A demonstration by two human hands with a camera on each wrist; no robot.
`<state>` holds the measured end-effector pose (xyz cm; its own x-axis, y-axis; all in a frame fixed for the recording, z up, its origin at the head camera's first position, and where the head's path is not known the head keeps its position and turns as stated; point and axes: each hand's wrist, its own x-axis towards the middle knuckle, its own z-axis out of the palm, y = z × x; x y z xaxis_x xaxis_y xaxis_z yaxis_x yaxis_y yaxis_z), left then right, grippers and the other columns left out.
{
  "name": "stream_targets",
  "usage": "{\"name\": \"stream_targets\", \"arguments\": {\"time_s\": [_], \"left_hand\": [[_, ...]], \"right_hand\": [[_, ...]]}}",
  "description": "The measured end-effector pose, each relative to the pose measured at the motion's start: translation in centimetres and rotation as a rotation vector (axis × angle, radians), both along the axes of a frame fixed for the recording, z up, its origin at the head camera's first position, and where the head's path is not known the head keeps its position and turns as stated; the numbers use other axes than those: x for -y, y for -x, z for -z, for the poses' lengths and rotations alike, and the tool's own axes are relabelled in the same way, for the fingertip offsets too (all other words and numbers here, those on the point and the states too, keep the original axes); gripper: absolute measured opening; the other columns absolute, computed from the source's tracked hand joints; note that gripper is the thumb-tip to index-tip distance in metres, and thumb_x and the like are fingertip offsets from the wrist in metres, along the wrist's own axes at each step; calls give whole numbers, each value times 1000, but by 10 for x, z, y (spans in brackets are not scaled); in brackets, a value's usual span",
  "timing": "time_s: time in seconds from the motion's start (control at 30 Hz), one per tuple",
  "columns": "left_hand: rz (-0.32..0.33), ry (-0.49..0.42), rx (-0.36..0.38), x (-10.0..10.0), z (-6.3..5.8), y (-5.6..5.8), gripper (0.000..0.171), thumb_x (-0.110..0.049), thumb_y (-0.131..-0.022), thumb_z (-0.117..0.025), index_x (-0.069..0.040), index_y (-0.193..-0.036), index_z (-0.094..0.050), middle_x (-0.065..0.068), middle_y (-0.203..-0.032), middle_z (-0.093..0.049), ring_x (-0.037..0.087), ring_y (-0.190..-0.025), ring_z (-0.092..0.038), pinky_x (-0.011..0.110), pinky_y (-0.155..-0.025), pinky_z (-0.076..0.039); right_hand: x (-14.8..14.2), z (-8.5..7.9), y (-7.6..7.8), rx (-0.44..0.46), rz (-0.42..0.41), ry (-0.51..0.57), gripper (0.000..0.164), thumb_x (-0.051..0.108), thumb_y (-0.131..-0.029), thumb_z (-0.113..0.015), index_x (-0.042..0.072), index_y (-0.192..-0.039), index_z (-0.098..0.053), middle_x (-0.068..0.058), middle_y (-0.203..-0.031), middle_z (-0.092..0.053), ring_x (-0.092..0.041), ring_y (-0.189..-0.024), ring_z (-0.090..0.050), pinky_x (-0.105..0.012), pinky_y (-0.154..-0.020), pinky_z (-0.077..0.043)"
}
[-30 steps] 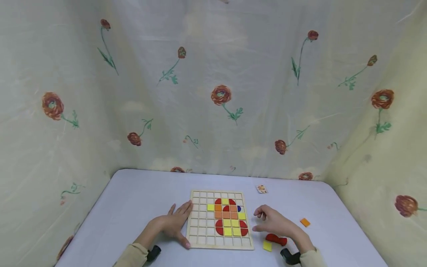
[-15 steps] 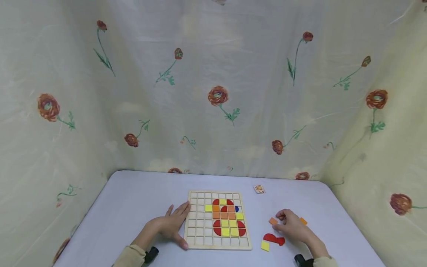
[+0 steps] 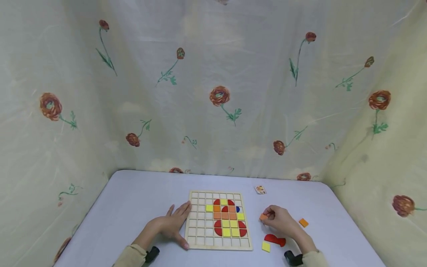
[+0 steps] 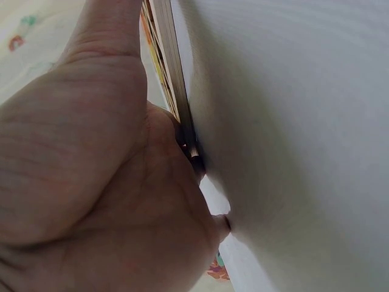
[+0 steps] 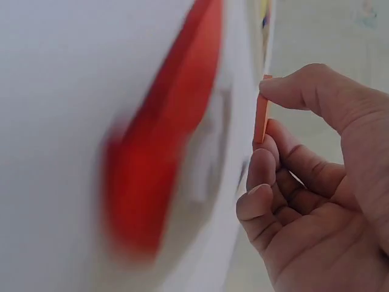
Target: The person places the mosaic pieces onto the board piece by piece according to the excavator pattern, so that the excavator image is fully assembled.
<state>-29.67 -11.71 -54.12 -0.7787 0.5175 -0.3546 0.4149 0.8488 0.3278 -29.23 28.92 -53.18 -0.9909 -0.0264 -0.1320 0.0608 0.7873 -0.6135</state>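
Note:
A wooden grid board [image 3: 201, 231] lies on the table, with red, yellow, orange and blue pieces set in its right half. My left hand [image 3: 171, 225] rests at the board's left edge, fingers spread and straight, thumb at the near corner. To the right of the board, my right hand [image 3: 281, 221] pinches a light orange square tile [image 3: 263, 217] between thumb and fingers. In the right wrist view that orange tile [image 5: 262, 112] is seen edge-on, with the thumb on one end and fingers on the other.
Red pieces [image 3: 275, 240] and a yellow square tile [image 3: 265, 246] lie below my right hand. Another orange tile [image 3: 303, 222] lies to its right. A small printed card [image 3: 260, 190] sits beyond the board's far right corner. A flowered curtain [image 3: 200, 111] surrounds the table.
My right hand moved right to the light orange tile, took hold of it, and has come back left toward the board with it. The left hand stays at the board's edge.

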Motion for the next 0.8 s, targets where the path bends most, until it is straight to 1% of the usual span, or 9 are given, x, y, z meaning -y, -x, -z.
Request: {"name": "stream_targets", "arguments": {"time_s": [0.1, 0.23, 0.37, 0.47, 0.53, 0.63, 0.73, 0.8], "left_hand": [[0, -6, 3, 1, 0, 0, 141, -76, -56, -72, -6, -155, 0, 13, -164, 1, 28, -151, -1, 59, -119, -1], [7, -33, 10, 2, 0, 0, 141, -75, -58, -73, -5, -155, 1, 13, -164, 3, 28, -151, 0, 59, -119, 0], [13, -46, 13, 3, -1, -1, 141, -74, -58, -74, -4, -155, 2, 13, -163, 3, 28, -151, 1, 59, -119, 0], [13, -40, 13, 3, -2, -1, 140, -74, -59, -74, -4, -155, 1, 13, -163, 3, 28, -151, 1, 59, -119, 0], [15, -35, 12, 3, -2, -1, 140, -74, -59, -74, -4, -155, 1, 13, -163, 3, 28, -151, 0, 59, -119, 0], [20, -30, 11, 3, -2, -1, 139, -74, -60, -73, -4, -155, 1, 13, -163, 3, 28, -151, 0, 60, -119, -1], [21, -30, 10, 2, -2, 0, 138, -73, -60, -73, -5, -155, 1, 13, -163, 3, 28, -151, 0, 59, -119, -1], [24, -31, 10, 2, -2, -1, 138, -73, -60, -73, -5, -155, 1, 13, -163, 4, 28, -151, 0, 59, -119, -1]], "right_hand": [[26, -5, 5, -16, -55, 37, 23, 16, -80, -77, 9, -98, -64, -1, -83, -58, -15, -77, -50, -24, -62, -44], [64, -11, 13, -46, -183, 81, 22, 14, -81, -75, 9, -99, -64, -1, -87, -59, -14, -80, -50, -24, -62, -42], [98, -14, 22, -72, -324, 94, 20, 16, -82, -74, 9, -98, -64, 0, -84, -59, -14, -76, -51, -22, -60, -43], [123, -13, 28, -82, -403, 92, 18, 19, -84, -74, 10, -97, -65, 2, -81, -58, -13, -73, -51, -21, -59, -44], [138, -11, 32, -100, -441, 77, 18, 20, -84, -74, 10, -96, -66, 3, -80, -58, -11, -71, -51, -20, -60, -44], [157, -8, 37, -132, -487, 63, 16, 18, -84, -74, 10, -96, -67, 4, -83, -60, -9, -71, -50, -21, -61, -45], [171, -6, 42, -146, -501, 42, 15, 18, -84, -74, 11, -96, -68, 5, -85, -60, -9, -71, -50, -21, -63, -45], [178, -4, 44, -139, -495, 28, 14, 18, -85, -73, 12, -97, -69, 5, -85, -60, -9, -72, -50, -21, -64, -45]]}}
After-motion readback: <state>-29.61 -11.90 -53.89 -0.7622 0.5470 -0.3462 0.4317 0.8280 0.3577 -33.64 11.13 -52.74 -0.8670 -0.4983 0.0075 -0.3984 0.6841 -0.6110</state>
